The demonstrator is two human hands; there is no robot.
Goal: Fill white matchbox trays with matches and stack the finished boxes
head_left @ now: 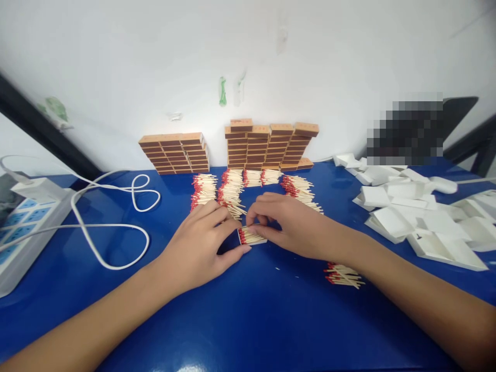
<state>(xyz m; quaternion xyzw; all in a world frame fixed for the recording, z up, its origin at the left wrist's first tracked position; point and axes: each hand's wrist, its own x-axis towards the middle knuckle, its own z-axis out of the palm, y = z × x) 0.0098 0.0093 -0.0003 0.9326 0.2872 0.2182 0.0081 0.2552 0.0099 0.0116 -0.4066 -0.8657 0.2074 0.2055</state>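
A small white matchbox tray (253, 243) filled with red-headed matches (250, 236) lies on the blue table, between my two hands. My left hand (207, 240) steadies its left end, thumb at the near edge and index finger at the far edge. From the right, my right hand (284, 222) has thumb and fingers pinched at the matches in the tray; the fingertips partly cover them. Just beyond the hands lie loose match piles (232, 186), with another pile (300, 191) farther right. A smaller match pile (343, 275) lies beside my right forearm.
Stacked brown matchboxes (176, 152) stand against the wall at the left, with more matchbox stacks (267, 147) in the centre. White empty trays (418, 212) are heaped at the right. A power strip (34, 217) and looped white cable (112, 226) occupy the left.
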